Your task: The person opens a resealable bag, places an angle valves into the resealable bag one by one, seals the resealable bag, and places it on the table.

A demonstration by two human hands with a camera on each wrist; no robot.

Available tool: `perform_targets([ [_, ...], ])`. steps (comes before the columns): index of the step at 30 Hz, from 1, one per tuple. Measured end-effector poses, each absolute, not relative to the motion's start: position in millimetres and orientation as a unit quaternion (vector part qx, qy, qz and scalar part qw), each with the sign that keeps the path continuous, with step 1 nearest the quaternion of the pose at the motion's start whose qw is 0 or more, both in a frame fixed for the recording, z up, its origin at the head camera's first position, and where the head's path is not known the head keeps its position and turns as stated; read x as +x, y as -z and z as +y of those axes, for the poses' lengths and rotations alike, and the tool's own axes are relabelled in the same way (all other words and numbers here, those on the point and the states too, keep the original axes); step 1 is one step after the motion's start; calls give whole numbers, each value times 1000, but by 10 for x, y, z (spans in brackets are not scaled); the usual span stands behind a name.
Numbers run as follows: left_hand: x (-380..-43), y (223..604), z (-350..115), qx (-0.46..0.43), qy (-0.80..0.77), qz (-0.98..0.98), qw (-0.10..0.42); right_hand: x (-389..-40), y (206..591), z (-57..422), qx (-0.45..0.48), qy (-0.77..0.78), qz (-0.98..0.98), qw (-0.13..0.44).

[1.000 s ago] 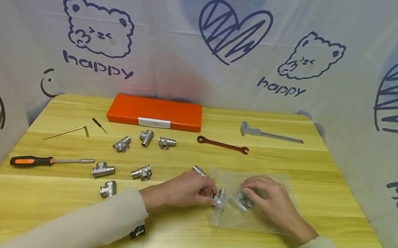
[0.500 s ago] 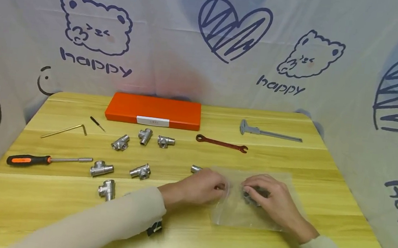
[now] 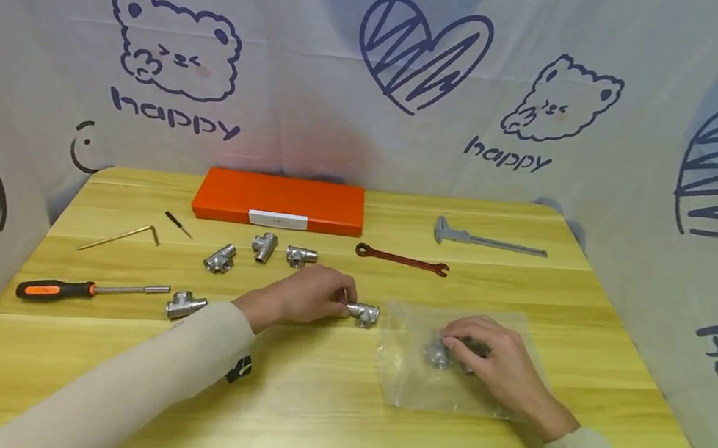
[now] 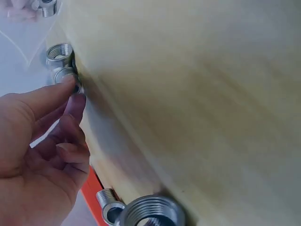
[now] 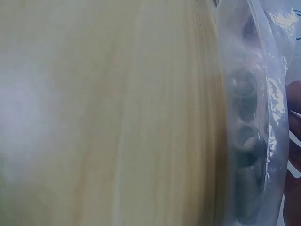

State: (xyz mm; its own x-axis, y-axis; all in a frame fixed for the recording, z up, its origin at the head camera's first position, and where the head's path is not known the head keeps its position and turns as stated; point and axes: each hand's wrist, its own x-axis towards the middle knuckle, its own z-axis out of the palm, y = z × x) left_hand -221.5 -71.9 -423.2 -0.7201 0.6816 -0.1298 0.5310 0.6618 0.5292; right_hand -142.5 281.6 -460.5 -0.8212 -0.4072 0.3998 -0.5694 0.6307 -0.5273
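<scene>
My left hand (image 3: 307,296) pinches one end of a silver pipe tee (image 3: 365,315) on the table, just left of a clear plastic bag (image 3: 406,392). In the left wrist view thumb and forefinger meet at the near end of this tee (image 4: 60,55), and its threaded mouth faces up. Over the bag, my right hand (image 3: 497,354) grips the film from above, thumb and fingers curled. Beneath that hand, several metal fittings (image 3: 438,355) show through the plastic. The right wrist view has the raised bag film (image 5: 275,117) beside the fingertips.
Several more pipe tees (image 3: 264,248) lie left of centre, partly behind the left sleeve. A screwdriver (image 3: 59,289), hex key (image 3: 121,237) and small black screwdriver (image 3: 178,223) are at left. Behind are an orange box (image 3: 278,196), a red-brown wrench (image 3: 401,260) and grey calipers (image 3: 490,241).
My left hand carried a tee into the bag's mouth, came out without it, and moved left to take hold of another tee. My right hand stays on the bag.
</scene>
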Motion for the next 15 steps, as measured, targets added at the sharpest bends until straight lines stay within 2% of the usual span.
perform_targets([
  [6,-2123,4214,-746,323,-253,901,142,-1417,4611,2820,272,-337,-892,129],
  [15,-1835,4219,-517,348,-344,854,175,-1433,4618,2807,272,-332,-894,125],
])
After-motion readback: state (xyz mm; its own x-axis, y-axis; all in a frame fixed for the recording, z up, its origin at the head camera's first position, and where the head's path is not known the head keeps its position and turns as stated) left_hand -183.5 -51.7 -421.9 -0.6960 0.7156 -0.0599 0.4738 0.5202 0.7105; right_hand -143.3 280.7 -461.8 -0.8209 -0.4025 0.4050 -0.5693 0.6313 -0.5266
